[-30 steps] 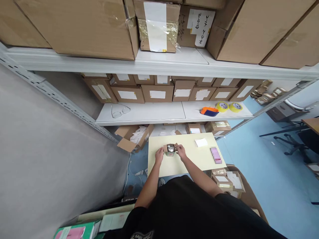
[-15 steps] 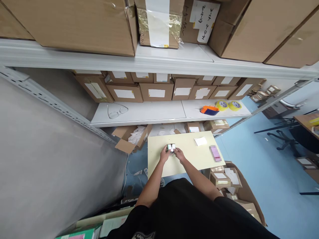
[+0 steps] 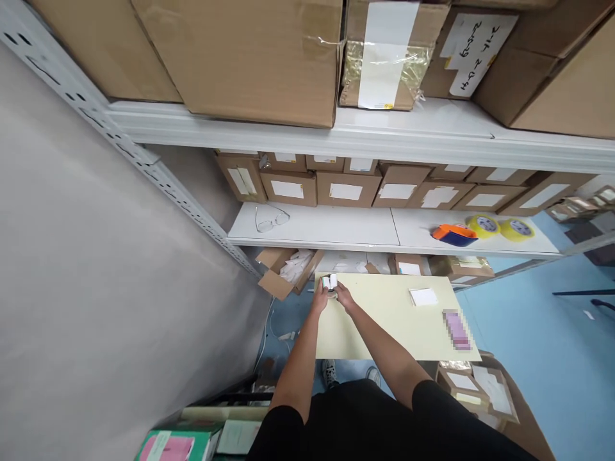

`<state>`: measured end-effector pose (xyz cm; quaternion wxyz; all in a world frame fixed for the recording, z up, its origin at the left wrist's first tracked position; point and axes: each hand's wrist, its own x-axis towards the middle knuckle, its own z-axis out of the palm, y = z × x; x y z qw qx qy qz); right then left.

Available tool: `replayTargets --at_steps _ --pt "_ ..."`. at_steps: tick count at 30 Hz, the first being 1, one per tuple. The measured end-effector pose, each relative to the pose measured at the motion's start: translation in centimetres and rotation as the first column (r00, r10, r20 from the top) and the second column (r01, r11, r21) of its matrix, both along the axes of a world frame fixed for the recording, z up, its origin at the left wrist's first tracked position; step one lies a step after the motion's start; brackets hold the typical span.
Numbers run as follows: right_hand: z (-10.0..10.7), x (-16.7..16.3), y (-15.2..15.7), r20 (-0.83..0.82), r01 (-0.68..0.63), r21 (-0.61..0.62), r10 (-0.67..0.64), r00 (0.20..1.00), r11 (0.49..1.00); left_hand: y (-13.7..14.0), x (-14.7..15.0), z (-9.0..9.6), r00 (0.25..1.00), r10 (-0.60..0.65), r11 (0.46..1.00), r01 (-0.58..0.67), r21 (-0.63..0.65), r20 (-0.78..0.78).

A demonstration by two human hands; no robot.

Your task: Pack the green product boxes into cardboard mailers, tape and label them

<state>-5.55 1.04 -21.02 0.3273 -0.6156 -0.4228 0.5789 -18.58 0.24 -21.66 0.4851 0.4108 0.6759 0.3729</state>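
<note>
My left hand (image 3: 319, 298) and my right hand (image 3: 344, 296) are close together over the left end of a pale yellow tabletop (image 3: 375, 326). Between them are two small white blocks, probably little boxes. The left white box (image 3: 327, 282) has a green edge and is in my left hand's fingers. Leaning beside it, the right white box (image 3: 333, 281) is in my right hand's fingers. A rounded thing shows just below the boxes, too small to make out. On the same tabletop lie a stack of white paper (image 3: 423, 297) and a blurred-out purple item (image 3: 457, 330).
A shelf (image 3: 336, 225) behind the table bears eyeglasses (image 3: 271, 221), an orange and blue tape dispenser (image 3: 454, 235), yellow tape rolls (image 3: 517, 230) and labelled cartons (image 3: 346, 189). An open carton (image 3: 278, 282) of white papers stands left. A box of cartons (image 3: 523, 422) stands at the table's right front.
My view has turned left, so the shelves and table appear farther right. Both hands still hold the small boxes and are now nearer the table's back left corner.
</note>
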Motion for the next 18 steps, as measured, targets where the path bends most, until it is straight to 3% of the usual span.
replayTargets --at_steps 4,7,9,14,18 --pt "-0.3 3.3 -1.9 0.033 0.075 -0.035 -0.074 0.997 0.997 -0.6 -0.1 1.3 0.994 0.013 0.994 -0.001 0.109 -0.107" --pt "0.1 7.0 -3.0 0.043 0.109 0.071 -0.112 0.993 0.992 -0.3 1.3 3.1 0.97 0.127 0.967 -0.076 0.242 -0.207" --pt "0.8 10.2 -3.5 0.051 0.154 0.159 -0.164 0.985 0.975 0.1 3.3 4.6 0.961 0.151 0.931 -0.061 0.359 -0.23" --pt "4.4 19.8 -4.6 0.029 0.304 0.318 -0.33 0.944 0.898 1.3 11.0 8.9 0.988 -0.084 0.86 0.137 0.491 -0.128" --pt "8.1 27.5 -5.2 0.046 0.382 0.408 -0.436 0.899 0.829 2.2 17.6 12.5 0.955 -0.262 0.792 0.294 0.535 -0.138"
